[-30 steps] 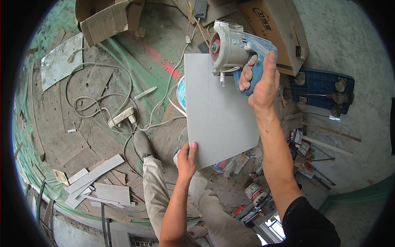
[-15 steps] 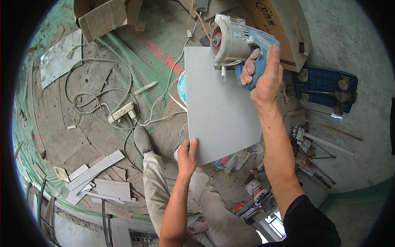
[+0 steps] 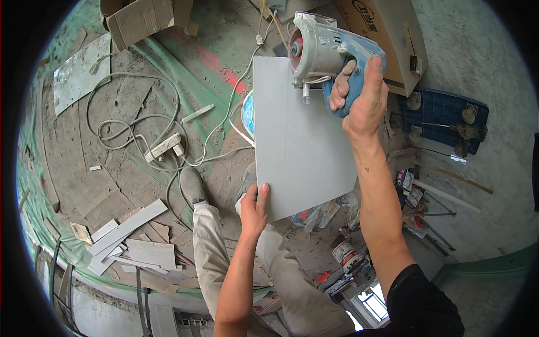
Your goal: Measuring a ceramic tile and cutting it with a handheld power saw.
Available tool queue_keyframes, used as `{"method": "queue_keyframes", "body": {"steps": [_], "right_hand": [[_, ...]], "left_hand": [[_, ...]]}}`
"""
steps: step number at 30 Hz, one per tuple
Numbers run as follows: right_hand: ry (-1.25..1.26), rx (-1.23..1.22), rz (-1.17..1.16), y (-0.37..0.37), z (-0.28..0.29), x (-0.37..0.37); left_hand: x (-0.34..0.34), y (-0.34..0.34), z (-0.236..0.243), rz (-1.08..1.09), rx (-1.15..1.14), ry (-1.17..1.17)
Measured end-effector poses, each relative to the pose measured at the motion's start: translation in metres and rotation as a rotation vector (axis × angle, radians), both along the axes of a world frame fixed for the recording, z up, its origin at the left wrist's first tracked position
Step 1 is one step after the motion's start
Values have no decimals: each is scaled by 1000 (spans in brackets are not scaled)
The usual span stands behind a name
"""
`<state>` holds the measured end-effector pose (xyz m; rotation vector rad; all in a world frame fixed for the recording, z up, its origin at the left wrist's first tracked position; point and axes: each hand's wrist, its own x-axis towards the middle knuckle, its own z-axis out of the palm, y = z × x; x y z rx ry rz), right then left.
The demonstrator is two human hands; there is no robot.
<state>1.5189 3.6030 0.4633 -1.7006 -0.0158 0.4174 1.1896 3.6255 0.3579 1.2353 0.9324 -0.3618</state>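
Note:
My right hand is wrapped round the blue handle of a handheld circular tile saw. The saw's grey guard and reddish disc sit over the far edge of a large grey tile. Whether the disc touches the tile cannot be made out. My left hand grips the tile's near left edge, thumb on top and fingers underneath. Beneath the tile's left side, part of a blue and white round object shows; the rest is hidden.
A power strip with looped grey cable lies left of my feet. Cut tile strips are piled at lower left. Cardboard boxes stand at the far side. A blue wheeled board and a paint bucket are on the right.
The view has shifted slightly, so the floor and the tile sit a little higher in it. Both hands keep their hold, and the saw stays at the tile's far edge.

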Motion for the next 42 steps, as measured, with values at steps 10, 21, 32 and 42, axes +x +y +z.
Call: {"method": "queue_keyframes", "body": {"steps": [10,21,32,42], "right_hand": [[-29,17,-13,0,-3,-3],[-2,10,-27,-4,-3,-5],[-18,14,-5,-4,-9,-5],[19,20,-18,-8,-12,-12]], "left_hand": [[3,5,4,-1,1,-20],[1,4,1,-35,8,7],[2,5,3,-5,-28,0],[-1,6,-2,-21,-2,-2]]}}
